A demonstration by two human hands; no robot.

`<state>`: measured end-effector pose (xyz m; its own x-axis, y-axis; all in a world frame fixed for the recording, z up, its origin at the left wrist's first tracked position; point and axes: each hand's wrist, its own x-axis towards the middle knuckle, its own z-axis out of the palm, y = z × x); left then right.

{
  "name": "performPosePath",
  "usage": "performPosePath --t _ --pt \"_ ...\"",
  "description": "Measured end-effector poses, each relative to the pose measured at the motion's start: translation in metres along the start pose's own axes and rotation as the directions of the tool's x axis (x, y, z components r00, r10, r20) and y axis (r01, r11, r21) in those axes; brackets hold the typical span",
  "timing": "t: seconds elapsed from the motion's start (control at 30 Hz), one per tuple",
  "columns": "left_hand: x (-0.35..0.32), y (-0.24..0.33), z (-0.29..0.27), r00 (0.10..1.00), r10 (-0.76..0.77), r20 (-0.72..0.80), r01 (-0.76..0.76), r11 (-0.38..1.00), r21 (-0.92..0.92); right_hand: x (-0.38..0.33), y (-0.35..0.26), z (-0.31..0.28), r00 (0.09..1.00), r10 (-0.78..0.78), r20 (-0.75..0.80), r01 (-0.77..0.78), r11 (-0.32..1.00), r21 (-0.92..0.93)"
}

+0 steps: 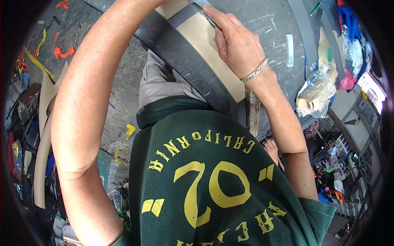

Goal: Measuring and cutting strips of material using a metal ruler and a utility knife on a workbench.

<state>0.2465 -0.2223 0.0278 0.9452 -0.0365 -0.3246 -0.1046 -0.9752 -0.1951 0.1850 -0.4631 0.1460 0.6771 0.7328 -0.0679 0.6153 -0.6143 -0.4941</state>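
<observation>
Bright light fills the view, glaring white at an opening (373, 92) near 3 o'clock and paling the left arm (82, 133) at 9. The right hand (240, 43) at 1 looks sharp; fisheye distortion bends the black-cornered rim, softening clutter (338, 185) towards 4.

Shirt, dark green (137, 197): bears yellow print, inverted in this view. Noted: an arched line of capitals (207, 135), legible; a large two-digit numeral (212, 184), legible, flanked by paired slanted bars (153, 206); a further line of capitals (266, 222), partly cut off by the lower frame edge. Grey surface (271, 78): small pale handwritten mark (312, 65), not reliably readable.
</observation>
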Motion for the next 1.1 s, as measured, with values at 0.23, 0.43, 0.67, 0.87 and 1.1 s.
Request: performPosePath --t 0.23,0.43,0.67,0.87,1.1 --pt "-0.027 -0.047 -0.096 0.842 0.539 -0.008 -0.391 0.601 -0.697 0.015 -0.014 -0.019 0.906 0.289 0.309 -0.251 0.955 -0.157" --pt "-0.025 0.021 -0.109 0.970 0.079 0.230 -0.068 0.996 -0.057 0.013 -0.005 -0.022 0.901 0.260 0.346 -0.209 0.962 -0.178" --pt "-0.010 0.012 -0.025 0.980 0.059 -0.188 -0.036 0.991 0.127 0.002 0.000 -0.024 0.909 0.255 0.330 -0.179 0.953 -0.244" --pt "-0.002 -0.038 0.009 0.926 0.092 -0.367 -0.134 0.987 -0.090 0.001 0.014 -0.007 0.989 -0.012 0.149 0.024 0.996 -0.082" --pt "-0.035 -0.023 -0.095 0.948 0.305 0.091 -0.246 0.884 -0.397 -0.016 0.004 -0.011 0.987 0.150 0.063 -0.154 0.987 0.054"
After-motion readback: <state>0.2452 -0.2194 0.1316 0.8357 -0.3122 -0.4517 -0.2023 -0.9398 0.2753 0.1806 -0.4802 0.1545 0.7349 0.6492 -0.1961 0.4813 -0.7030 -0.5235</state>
